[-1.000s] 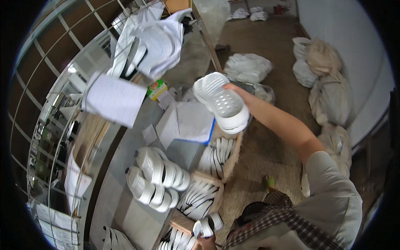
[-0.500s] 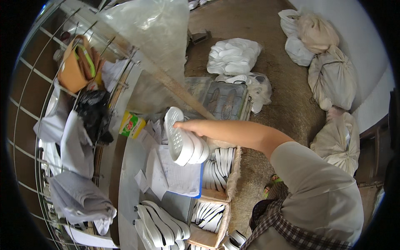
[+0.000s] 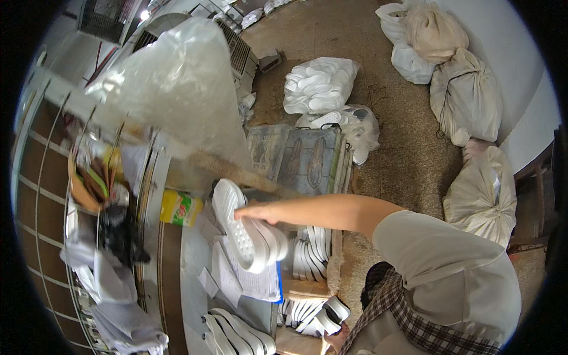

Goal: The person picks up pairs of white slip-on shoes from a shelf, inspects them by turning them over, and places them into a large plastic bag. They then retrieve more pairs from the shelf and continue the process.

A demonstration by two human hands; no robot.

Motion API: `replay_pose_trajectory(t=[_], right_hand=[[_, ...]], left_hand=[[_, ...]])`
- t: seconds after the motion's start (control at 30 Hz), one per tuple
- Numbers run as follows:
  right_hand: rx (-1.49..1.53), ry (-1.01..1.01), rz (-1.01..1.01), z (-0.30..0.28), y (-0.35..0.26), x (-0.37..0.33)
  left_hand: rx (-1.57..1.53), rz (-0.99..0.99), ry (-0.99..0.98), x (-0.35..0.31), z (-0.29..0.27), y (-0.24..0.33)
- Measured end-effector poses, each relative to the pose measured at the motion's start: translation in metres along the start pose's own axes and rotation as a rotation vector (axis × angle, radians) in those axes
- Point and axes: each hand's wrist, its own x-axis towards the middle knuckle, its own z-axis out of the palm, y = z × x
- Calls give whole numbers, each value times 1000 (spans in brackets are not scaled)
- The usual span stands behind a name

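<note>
My right arm reaches across to the left. My right hand is closed on a small stack of white shoe soles, the front one dimpled on its face. The stack is tilted above papers on a blue clipboard, which lies on the grey table. At the lower edge my left hand, partly cut off, grips a white and black shoe sole beside a box of similar soles. Another box holds soles in rows. More white soles lie on the table.
A wire rack with cloths and bags stands at the left, near a yellow-green packet. A large clear plastic bag hangs behind. Bagged white soles and a grey mould are farther back. Tied sacks line the right wall.
The view has shifted, with the table lower in it. My right hand still holds the stack, now lower and slightly left. My left hand has come into view with a sole.
</note>
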Motion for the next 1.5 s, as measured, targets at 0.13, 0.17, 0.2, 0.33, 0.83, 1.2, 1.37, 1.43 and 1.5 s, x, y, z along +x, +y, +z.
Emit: replay_pose_trajectory(t=[0.13,0.17,0.2,0.33,0.83,1.2,1.37,1.43,1.5], right_hand=[[-95,-102,99,-34,-12,-34],[-126,-154,115,-45,-15,-47],[-111,-289,81,-55,-18,-60],[-107,-542,85,-145,-46,-129],[51,622,11,-588,-147,-319],[331,831,290,-804,-205,-211],[150,765,343,-883,-212,-131],[43,708,365,-916,-212,-96],[-45,691,535,-949,-208,-52]], left_hand=[[90,120,134,35,67,-40],[119,156,215,43,85,-58],[14,86,310,51,105,-64],[171,72,334,78,186,-116],[228,84,-312,258,609,-248],[88,307,446,512,677,-206],[169,312,539,603,621,-137],[627,349,739,611,619,-127],[1008,402,988,613,647,-136]])
